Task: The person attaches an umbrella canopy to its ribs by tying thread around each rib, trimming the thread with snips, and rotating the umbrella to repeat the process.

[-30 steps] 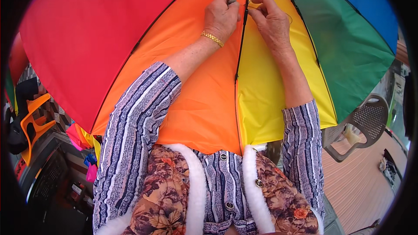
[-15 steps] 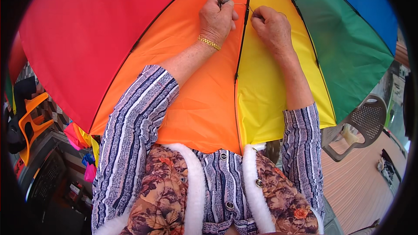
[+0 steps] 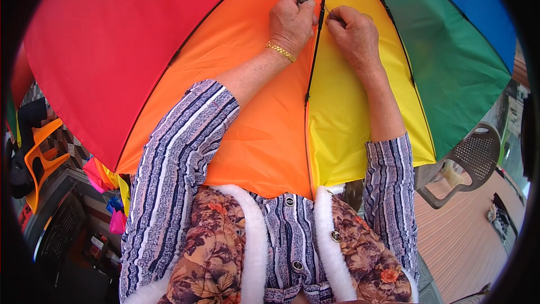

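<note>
An open rainbow umbrella canopy spreads before me, its orange panel [image 3: 247, 129] and yellow panel [image 3: 343, 124] meeting along a black metal rib [image 3: 316, 50]. Left of that rib, my left hand [image 3: 291, 19] is closed over the orange cloth. It grips a small dark pointed tool, mostly hidden by the fingers. Over the yellow panel, my right hand [image 3: 354, 34] pinches a thin needle [image 3: 328, 10] close to the rib. Both hands are near the canopy's upper middle, a short gap apart.
Red [image 3: 112, 50], green [image 3: 439, 62] and blue panels flank the middle ones. A brown perforated plastic chair [image 3: 478, 157] stands at the right, and an orange chair [image 3: 42, 160] at the far left. Bright folded cloth [image 3: 107, 180] lies at the lower left.
My left hand has moved right, closer to the rib and to my right hand. The dark points that stuck up from it now show less. My right hand has barely shifted.
</note>
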A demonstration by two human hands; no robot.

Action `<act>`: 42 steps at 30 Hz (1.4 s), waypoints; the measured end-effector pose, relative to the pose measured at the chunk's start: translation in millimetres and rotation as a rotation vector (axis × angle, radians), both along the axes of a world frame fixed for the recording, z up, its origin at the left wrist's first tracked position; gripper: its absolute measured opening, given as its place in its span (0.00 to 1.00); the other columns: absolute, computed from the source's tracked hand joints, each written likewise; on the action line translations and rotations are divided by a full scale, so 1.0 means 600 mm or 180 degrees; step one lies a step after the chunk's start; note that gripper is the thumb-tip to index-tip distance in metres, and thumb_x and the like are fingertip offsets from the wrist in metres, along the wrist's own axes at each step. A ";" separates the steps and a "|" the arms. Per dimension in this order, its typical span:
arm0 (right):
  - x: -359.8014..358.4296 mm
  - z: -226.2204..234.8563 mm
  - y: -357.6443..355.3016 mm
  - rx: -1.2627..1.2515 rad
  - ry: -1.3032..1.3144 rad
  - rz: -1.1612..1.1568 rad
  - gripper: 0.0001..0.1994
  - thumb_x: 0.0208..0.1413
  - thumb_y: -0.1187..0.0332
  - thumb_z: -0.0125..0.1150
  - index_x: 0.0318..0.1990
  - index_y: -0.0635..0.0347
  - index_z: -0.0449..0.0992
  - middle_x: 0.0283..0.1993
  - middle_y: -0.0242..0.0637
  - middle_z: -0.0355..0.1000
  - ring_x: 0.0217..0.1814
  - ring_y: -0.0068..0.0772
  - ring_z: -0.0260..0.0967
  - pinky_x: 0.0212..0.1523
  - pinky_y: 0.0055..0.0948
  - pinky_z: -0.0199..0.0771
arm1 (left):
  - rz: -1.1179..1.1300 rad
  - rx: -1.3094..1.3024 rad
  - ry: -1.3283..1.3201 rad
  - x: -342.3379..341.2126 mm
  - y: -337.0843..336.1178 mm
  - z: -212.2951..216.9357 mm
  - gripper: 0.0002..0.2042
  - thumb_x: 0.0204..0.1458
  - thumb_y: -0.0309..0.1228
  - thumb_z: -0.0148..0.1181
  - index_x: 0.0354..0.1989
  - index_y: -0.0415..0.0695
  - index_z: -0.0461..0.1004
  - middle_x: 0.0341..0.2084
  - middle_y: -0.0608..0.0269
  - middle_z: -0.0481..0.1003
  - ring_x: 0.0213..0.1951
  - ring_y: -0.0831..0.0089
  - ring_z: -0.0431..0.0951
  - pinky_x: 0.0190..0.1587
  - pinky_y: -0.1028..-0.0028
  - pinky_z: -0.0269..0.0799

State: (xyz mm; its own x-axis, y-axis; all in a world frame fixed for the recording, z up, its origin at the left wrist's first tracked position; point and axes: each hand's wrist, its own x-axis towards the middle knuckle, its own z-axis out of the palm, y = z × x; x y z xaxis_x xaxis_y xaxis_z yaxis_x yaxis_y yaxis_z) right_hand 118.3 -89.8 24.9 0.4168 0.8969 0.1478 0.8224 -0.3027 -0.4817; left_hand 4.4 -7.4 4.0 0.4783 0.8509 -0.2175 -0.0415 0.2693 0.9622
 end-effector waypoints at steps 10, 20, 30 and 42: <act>0.007 -0.004 -0.009 0.0030 0.0205 -0.0029 0.05 0.46 0.67 0.57 0.29 0.57 0.76 0.27 0.38 0.74 0.31 0.42 0.71 0.34 0.37 0.71 | 0.0028 -0.0284 -0.0462 -0.008 0.003 -0.016 0.04 0.55 0.27 0.52 0.30 0.42 0.66 0.16 0.66 0.70 0.11 0.81 0.66 0.14 0.81 0.62; 0.012 -0.007 -0.010 0.0079 0.0251 -0.0034 0.05 0.46 0.67 0.58 0.29 0.57 0.76 0.27 0.37 0.74 0.31 0.41 0.72 0.33 0.37 0.71 | 0.0135 -0.0266 -0.0542 -0.010 0.001 -0.018 0.04 0.55 0.27 0.51 0.30 0.42 0.67 0.16 0.65 0.71 0.11 0.80 0.67 0.14 0.81 0.62; 0.011 -0.006 -0.010 0.0116 0.0402 -0.0099 0.05 0.46 0.67 0.57 0.30 0.56 0.76 0.28 0.36 0.74 0.32 0.41 0.72 0.34 0.37 0.71 | 0.0060 -0.0330 -0.0607 -0.004 0.010 -0.026 0.04 0.52 0.26 0.52 0.27 0.41 0.66 0.15 0.64 0.71 0.10 0.81 0.67 0.13 0.80 0.64; 0.009 -0.007 -0.017 0.0676 0.2008 -0.0470 0.07 0.50 0.69 0.61 0.33 0.63 0.75 0.24 0.27 0.70 0.27 0.18 0.65 0.29 0.20 0.66 | 0.0018 -0.0390 -0.0411 0.003 0.008 -0.026 0.04 0.52 0.27 0.53 0.28 0.41 0.66 0.15 0.64 0.72 0.11 0.81 0.68 0.14 0.80 0.65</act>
